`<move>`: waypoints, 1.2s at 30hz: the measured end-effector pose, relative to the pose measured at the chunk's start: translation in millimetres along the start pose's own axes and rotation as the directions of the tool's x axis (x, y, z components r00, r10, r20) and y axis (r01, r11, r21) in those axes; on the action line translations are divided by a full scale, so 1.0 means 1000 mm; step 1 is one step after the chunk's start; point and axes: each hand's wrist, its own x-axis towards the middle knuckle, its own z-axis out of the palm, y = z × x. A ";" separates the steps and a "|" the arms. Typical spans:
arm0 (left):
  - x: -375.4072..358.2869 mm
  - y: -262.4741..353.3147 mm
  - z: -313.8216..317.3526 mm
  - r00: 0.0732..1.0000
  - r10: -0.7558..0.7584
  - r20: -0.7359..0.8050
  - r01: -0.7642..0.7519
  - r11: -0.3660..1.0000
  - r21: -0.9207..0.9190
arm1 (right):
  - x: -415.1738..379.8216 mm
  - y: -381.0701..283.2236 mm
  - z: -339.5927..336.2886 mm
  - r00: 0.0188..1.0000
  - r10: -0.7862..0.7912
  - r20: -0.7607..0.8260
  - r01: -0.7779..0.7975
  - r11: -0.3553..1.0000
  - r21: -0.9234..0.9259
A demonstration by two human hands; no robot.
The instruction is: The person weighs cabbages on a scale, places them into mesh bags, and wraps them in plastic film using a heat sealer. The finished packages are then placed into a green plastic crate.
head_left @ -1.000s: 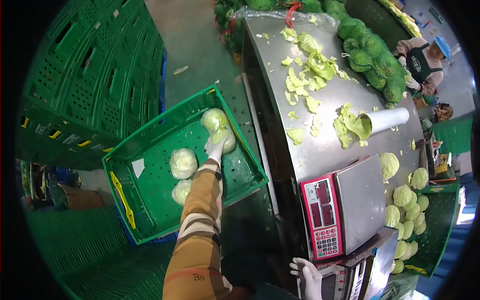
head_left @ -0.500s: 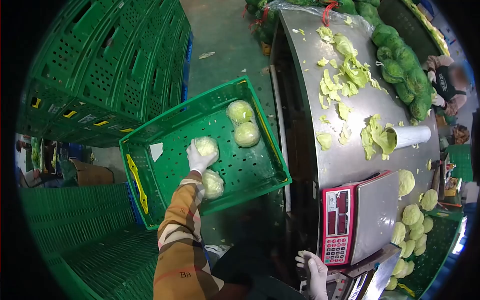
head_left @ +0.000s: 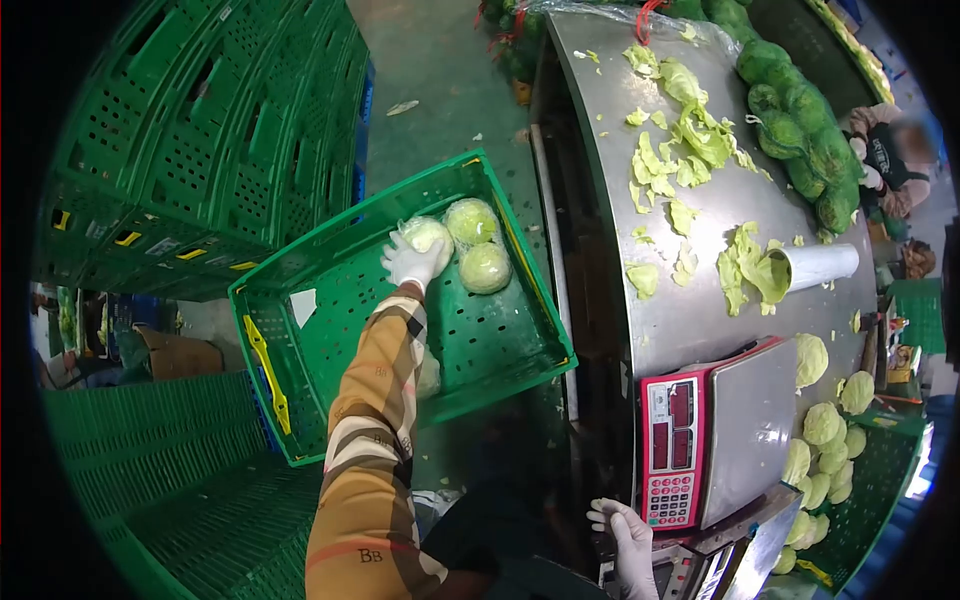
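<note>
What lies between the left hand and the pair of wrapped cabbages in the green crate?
In the head view, another wrapped cabbage, gripped by the left hand, lies there, close beside the pair.

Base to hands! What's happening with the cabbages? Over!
Left hand gripping a wrapped cabbage, next to two more cabbages in the green crate. Right hand looks empty, beside the red scale. Sleeve partly hides a fourth cabbage; nothing visibly blocking.

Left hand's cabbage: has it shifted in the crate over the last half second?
Yes: against the green crate, the cabbage under the left hand has moved toward the far wall, closer to the cabbage pair.
</note>
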 end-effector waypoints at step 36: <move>-0.484 0.016 -0.237 0.023 0.989 0.148 -0.469 0.142 -0.872 | -0.129 -0.026 -0.059 0.043 -0.960 -0.277 0.572 0.251 -0.781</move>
